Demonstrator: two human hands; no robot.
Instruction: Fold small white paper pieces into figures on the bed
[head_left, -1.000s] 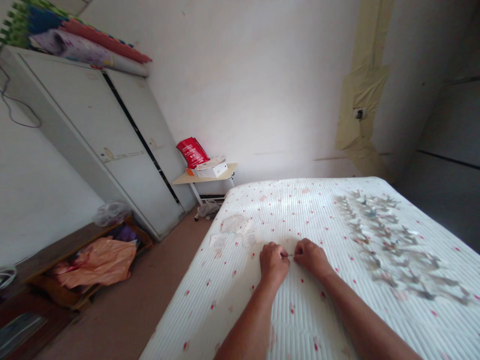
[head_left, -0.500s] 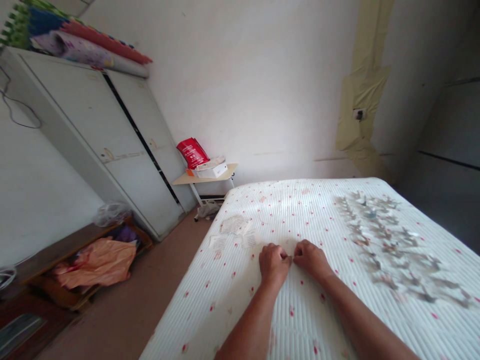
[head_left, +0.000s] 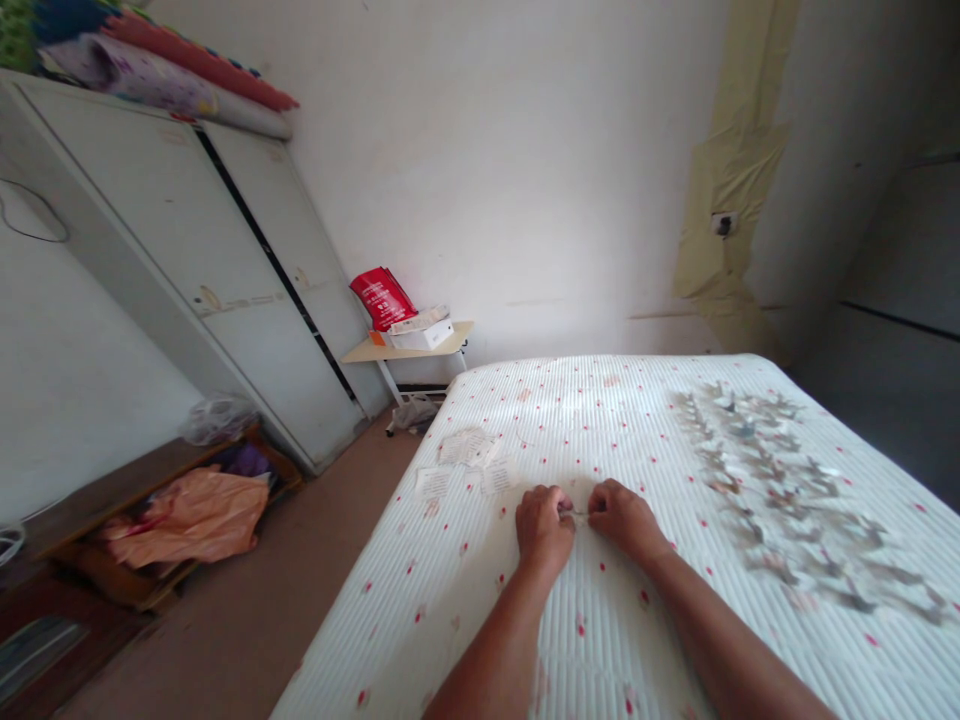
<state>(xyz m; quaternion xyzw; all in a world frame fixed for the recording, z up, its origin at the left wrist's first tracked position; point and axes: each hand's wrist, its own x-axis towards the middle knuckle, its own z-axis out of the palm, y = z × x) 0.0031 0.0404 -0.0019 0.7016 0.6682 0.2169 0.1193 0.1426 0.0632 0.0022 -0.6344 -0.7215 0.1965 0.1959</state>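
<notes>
My left hand [head_left: 543,520] and my right hand [head_left: 624,512] rest low over the middle of the bed, fingertips pinched and facing each other. Between them stretches a small thin strip of folded paper [head_left: 579,513], its ends hidden in my fingers. Beyond my left hand lie several flat sheets of printed paper [head_left: 469,447], partly overlapping. On the right side of the mattress stand rows of small folded paper figures [head_left: 780,470], blurred, with pointed parts like origami birds.
A white ribbed bed cover [head_left: 420,640] with small red dots spreads under everything. Past the bed's far left corner stands a small table [head_left: 360,352] bearing a red bag [head_left: 382,298] and a white box [head_left: 422,335]. A grey cabinet [head_left: 165,220] and a low wooden bench [head_left: 127,490] stand left.
My hands have drawn slightly apart, the left one shifting a little left, and more of the thin strip shows between them. The view has shifted slightly.
</notes>
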